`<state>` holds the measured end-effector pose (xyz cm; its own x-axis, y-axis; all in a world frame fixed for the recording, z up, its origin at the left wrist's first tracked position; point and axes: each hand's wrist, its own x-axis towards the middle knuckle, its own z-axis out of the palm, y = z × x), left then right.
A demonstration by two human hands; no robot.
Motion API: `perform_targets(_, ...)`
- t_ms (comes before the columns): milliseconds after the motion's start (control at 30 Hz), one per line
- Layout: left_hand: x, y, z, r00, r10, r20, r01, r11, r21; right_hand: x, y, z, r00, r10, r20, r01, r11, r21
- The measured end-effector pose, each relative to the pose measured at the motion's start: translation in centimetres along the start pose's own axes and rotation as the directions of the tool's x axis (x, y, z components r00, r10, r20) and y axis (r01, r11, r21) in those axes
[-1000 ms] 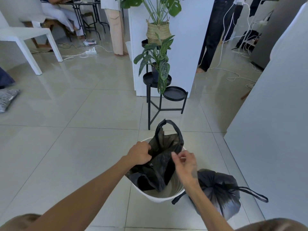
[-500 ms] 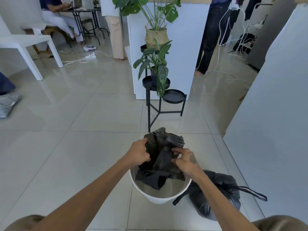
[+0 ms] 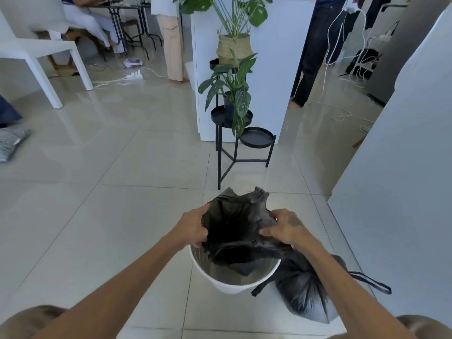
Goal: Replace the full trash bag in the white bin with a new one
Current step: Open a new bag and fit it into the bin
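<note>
At lower centre of the frame, a bin (image 3: 232,280) stood on the floor (image 3: 97,216), with a new bag (image 3: 234,231) held over its mouth and hanging partly inside. The left hand (image 3: 193,228) had its grip on the bag's left edge, the right hand (image 3: 285,227) on its right edge. A tied full bag (image 3: 303,294) lay on the floor just beside the bin, to its lower right. Above the bin in the frame stood a plant stand (image 3: 234,148) carrying potted plants (image 3: 232,94), backed by a partition (image 3: 274,69). A chair (image 3: 41,59) stood at upper left, and cables (image 3: 342,77) trailed across the floor at upper right.
</note>
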<state>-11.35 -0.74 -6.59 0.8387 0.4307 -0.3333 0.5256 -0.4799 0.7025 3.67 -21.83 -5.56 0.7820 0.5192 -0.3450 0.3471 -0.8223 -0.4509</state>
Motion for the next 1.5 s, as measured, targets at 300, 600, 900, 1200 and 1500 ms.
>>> perform_targets(300, -0.7, -1.0, -1.0, 0.997, -0.056, 0.053, 0.040, 0.964, 0.261, 0.6, 0.5, -1.9, 0.996, 0.057, 0.073, -0.030, 0.945, -0.325)
perform_targets(600, -0.2, -3.3, -1.8, 0.999, -0.047, 0.012, 0.037, 0.900, 0.433, 0.6, 1.3, -2.7, 0.996, 0.051, 0.079, -0.023, 0.944, -0.328)
perform_targets(900, 1.8, -0.2, -1.3, 0.933, 0.346, -0.102, -0.275, 0.866, 0.417, 1.9, 0.2, -3.6, 0.998, -0.004, 0.056, 0.008, 0.998, -0.066)
perform_targets(1200, 6.7, 0.0, 0.2, 0.943, 0.332, 0.012, -0.246, 0.675, 0.695, -1.2, -4.7, -3.2, 0.907, -0.295, -0.301, 0.328, 0.943, 0.065)
perform_targets(1500, 6.1, -1.9, 0.0, 0.951, 0.224, -0.215, -0.142, 0.929, 0.342, -3.2, -3.0, 4.3, 0.849, -0.459, 0.260, 0.527, 0.710, -0.467)
